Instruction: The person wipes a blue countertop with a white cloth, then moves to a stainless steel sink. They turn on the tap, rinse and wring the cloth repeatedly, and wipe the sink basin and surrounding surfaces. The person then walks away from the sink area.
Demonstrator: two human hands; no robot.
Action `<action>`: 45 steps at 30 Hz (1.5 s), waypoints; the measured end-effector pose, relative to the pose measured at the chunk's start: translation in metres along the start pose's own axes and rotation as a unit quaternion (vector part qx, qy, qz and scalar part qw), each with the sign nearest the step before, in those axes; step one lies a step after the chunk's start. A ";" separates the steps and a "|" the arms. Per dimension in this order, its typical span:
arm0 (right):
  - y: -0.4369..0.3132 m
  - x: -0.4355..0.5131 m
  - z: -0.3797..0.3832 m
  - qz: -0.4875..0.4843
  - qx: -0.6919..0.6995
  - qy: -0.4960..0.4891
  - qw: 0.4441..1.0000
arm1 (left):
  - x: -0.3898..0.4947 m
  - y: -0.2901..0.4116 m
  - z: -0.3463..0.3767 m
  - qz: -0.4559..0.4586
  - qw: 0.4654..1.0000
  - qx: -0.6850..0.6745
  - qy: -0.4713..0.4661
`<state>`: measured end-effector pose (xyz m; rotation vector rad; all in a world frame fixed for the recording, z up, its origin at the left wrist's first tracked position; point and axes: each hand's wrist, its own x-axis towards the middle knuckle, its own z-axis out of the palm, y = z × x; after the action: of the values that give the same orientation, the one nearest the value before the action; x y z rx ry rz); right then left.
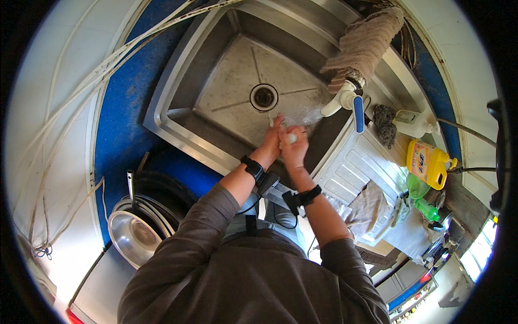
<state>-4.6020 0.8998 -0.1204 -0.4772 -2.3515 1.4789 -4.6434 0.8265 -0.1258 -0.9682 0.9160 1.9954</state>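
Over the near part of a stainless steel sink (226, 81), my left hand (272, 139) and my right hand (294, 148) are close together, touching at the fingers. A small white, rounded object (292, 138) shows in the curled fingers of my right hand; what it is cannot be told. My left hand has its fingers pointing toward the drain (264, 97), and whether it holds anything is unclear. Just to the right, water runs from a white tap (338, 103) with a blue lever (358, 114). A brown cloth (368, 44) is wrapped round the pipe behind the tap.
On the ribbed drainboard (344, 170) lies a grey rag (368, 206). Dark scouring pads (384, 123), a translucent bottle (412, 122) and a yellow detergent jug (427, 162) stand along the right. Metal bowls (135, 239) are stacked at lower left, beneath white cables (93, 81).
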 end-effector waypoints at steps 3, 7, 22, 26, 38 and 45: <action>0.011 -0.003 0.003 0.050 -0.115 0.061 0.990 | -0.003 -0.009 0.002 -0.020 0.993 0.082 0.081; 0.053 0.017 0.002 0.258 -0.056 0.039 0.964 | 0.002 -0.014 -0.001 0.016 1.000 0.011 -0.019; -0.141 0.093 -0.166 -0.022 0.098 -0.087 0.991 | -0.002 0.034 -0.048 -0.128 0.961 0.240 0.046; -0.208 0.135 -0.187 -0.143 0.000 -0.227 0.963 | -0.006 0.037 -0.064 -0.061 0.957 0.268 0.092; -0.234 0.163 -0.174 -0.178 -0.089 -0.292 0.935 | -0.052 0.065 -0.070 0.003 0.977 0.212 0.021; -0.238 0.144 -0.153 -0.236 -0.148 -0.154 0.948 | -0.042 0.053 -0.078 0.150 0.884 0.443 -0.009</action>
<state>-4.6898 0.9889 0.1716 0.2662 -2.6874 1.0410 -4.6429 0.7248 -0.1123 -0.2854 1.8201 1.4988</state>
